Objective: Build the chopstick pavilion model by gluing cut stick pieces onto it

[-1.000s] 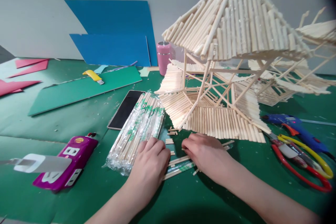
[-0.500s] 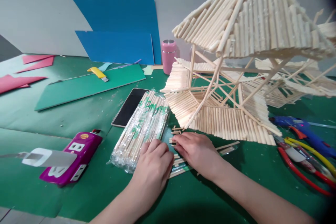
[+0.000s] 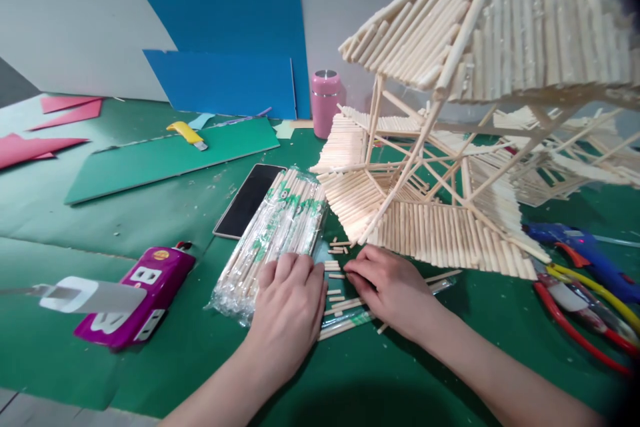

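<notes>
My left hand lies palm down on the near end of a clear plastic pack of wooden sticks, fingers slightly apart. My right hand rests beside it on the green table, its fingertips touching short cut stick pieces scattered between the hands. Longer loose sticks lie under and beside the right hand. Just beyond stands a large stick-built model house with a sloped roof and a fanned base.
A black phone lies left of the pack. A purple power strip sits at the near left. A yellow utility knife, a pink cup and blue boards stand farther back. A blue glue gun and red-yellow cutters lie right.
My right hand has slid left toward the short stick pieces, fingertips now on them. My left hand stayed on the pack. The camera shifted slightly right and closer.
</notes>
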A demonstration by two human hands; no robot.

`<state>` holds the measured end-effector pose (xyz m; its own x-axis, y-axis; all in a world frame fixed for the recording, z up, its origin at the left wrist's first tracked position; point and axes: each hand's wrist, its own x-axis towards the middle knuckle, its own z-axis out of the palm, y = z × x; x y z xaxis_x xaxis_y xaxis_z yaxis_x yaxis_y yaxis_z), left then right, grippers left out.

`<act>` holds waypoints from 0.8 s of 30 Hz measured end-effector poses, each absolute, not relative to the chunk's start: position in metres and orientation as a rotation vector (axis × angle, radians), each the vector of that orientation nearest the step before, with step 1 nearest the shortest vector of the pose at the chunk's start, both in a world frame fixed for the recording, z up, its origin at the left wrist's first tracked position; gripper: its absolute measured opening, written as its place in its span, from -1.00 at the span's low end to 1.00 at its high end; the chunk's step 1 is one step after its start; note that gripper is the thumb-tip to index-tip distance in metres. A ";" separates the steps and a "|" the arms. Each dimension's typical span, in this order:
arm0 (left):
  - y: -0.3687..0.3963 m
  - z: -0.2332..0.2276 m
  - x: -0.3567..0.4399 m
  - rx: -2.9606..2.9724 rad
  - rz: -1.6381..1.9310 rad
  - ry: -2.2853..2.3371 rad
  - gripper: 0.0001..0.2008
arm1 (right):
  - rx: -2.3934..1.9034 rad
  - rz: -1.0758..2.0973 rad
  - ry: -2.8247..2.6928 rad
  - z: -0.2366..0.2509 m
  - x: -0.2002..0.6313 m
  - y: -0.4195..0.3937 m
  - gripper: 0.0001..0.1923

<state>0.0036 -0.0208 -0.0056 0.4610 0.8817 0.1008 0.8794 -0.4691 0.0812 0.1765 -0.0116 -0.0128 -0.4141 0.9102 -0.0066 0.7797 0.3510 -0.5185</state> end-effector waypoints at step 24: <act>-0.021 -0.009 0.001 2.620 0.315 1.583 -0.76 | -1.508 0.681 -2.310 -0.017 0.175 -0.006 -0.85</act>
